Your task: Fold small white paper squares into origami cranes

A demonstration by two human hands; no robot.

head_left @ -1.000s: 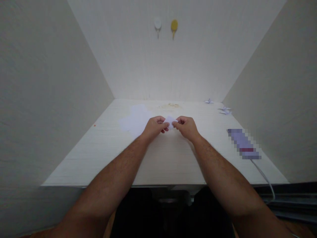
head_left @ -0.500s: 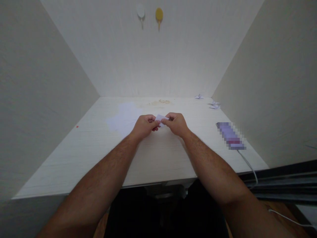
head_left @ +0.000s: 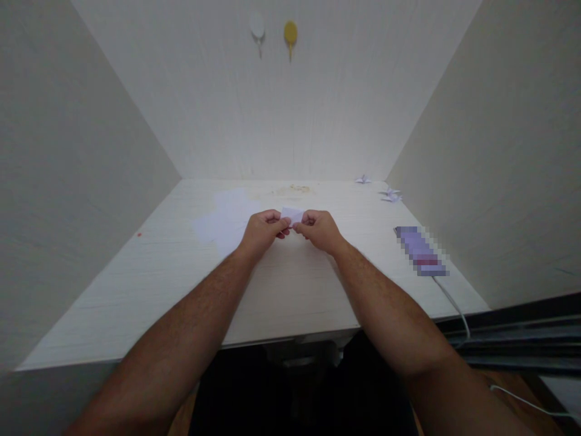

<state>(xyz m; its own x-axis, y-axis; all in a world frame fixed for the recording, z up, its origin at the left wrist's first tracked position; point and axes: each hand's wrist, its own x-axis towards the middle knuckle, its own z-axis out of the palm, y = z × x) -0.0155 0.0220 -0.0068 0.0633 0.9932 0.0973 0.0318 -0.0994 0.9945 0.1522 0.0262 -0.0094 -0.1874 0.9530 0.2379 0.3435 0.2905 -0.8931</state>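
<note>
Between my hands, just above the white table (head_left: 290, 290), is a small folded piece of white paper (head_left: 291, 214). My left hand (head_left: 265, 229) pinches its left side, thumb on top and fingers curled beneath. My right hand (head_left: 321, 230) grips the right lower edge in the same way, thumb near the other thumb. Parts of the paper are covered by the thumbs, and its finer creases are too small to make out.
White paper sheets (head_left: 222, 215) lie spread left of my hands. Small folded paper cranes (head_left: 391, 195) sit at the back right. Nearer, at the right, a blurred-out phone (head_left: 420, 249) lies with a white cable (head_left: 454, 301) running off the table edge. Walls enclose three sides.
The folded paper has turned slightly between my fingers and now shows more of its face. My right thumb has shifted down toward its lower edge.
</note>
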